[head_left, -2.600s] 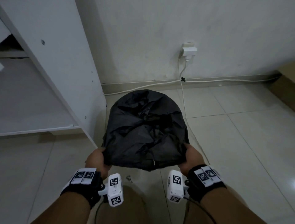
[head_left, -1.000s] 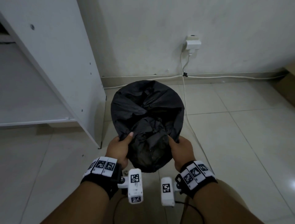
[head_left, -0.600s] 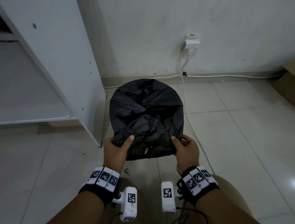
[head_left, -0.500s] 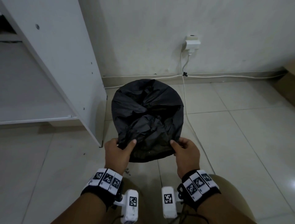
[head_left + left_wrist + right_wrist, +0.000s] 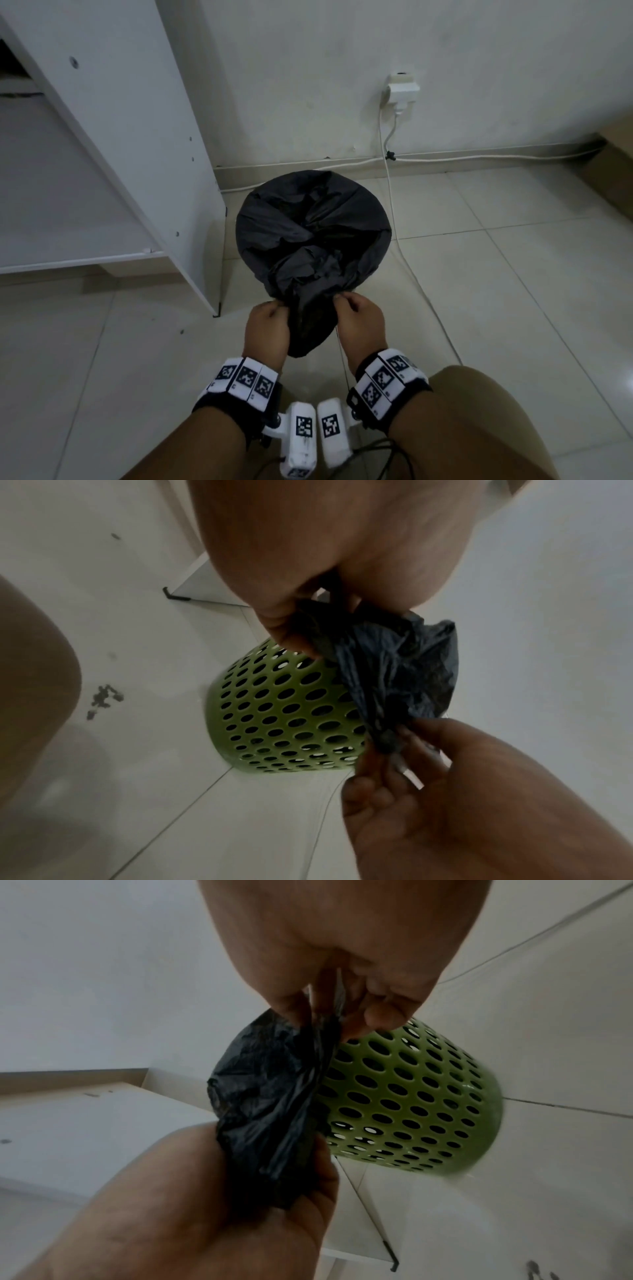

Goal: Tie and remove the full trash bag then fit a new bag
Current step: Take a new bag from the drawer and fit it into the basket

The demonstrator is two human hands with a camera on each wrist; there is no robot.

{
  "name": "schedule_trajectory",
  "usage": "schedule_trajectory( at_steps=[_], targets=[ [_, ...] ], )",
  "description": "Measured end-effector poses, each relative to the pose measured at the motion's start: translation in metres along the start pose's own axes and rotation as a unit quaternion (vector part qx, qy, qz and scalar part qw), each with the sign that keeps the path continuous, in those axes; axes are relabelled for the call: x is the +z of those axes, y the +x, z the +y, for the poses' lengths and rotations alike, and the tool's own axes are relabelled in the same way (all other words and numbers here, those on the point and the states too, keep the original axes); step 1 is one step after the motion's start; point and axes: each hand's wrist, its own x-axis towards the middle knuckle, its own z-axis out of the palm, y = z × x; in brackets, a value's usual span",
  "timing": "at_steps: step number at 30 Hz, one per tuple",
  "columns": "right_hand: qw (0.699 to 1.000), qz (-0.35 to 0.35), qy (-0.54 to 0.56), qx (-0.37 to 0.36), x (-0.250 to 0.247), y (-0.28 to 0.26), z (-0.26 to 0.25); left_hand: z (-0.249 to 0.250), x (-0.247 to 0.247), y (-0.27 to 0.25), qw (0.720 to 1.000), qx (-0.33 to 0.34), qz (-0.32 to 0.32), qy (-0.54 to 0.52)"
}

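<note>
A black trash bag (image 5: 313,233) covers the top of a green perforated bin (image 5: 284,712) on the tiled floor; the head view hides the bin under the bag. The bag's near edge is pulled off the rim and bunched toward me. My left hand (image 5: 270,317) pinches the bunched plastic (image 5: 387,669) on its left side. On the right side my right hand (image 5: 351,311) pinches the same bunch (image 5: 270,1104). The bin (image 5: 411,1099) shows below and beyond the bunch in both wrist views. What the bag holds is hidden.
A white cabinet panel (image 5: 130,137) stands just left of the bin, its foot near my left hand. A white cable (image 5: 390,192) runs from a wall plug (image 5: 402,90) down past the bin's right side. Dark crumbs (image 5: 103,699) lie on the floor near my knee.
My hands have slid inward along the bag's near edge, from wide apart on the rim to close together, gathering the plastic into a bunch pulled toward me.
</note>
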Motion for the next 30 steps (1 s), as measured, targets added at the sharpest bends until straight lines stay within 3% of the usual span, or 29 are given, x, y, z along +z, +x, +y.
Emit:
schedule_trajectory(
  at_steps=[3,7,12,18,21,25,30],
  targets=[
    [0.999,-0.018,0.033,0.029,0.002,-0.002,-0.004,0.005,-0.001,-0.005,0.99,-0.082,-0.023,-0.112],
    [0.999,-0.029,0.01,0.025,0.006,-0.004,-0.006,0.008,0.0,-0.01,1.0,-0.023,-0.013,-0.001],
    [0.999,-0.001,-0.042,0.014,0.004,0.001,0.003,0.004,-0.003,-0.008,0.998,0.011,0.02,0.06],
    [0.98,-0.037,-0.189,-0.058,-0.005,0.008,0.007,0.009,-0.006,-0.004,0.998,-0.009,-0.049,-0.026],
    [0.973,-0.068,-0.21,-0.065,0.003,0.013,0.01,0.01,-0.003,-0.006,0.996,0.01,-0.088,0.026],
    [0.975,-0.14,-0.169,-0.027,0.014,0.016,0.009,0.008,0.001,-0.003,0.987,0.038,-0.11,0.112],
    [0.978,-0.19,0.013,0.082,0.014,0.012,0.001,0.012,0.001,-0.004,0.982,0.038,-0.144,0.112]
  ],
)
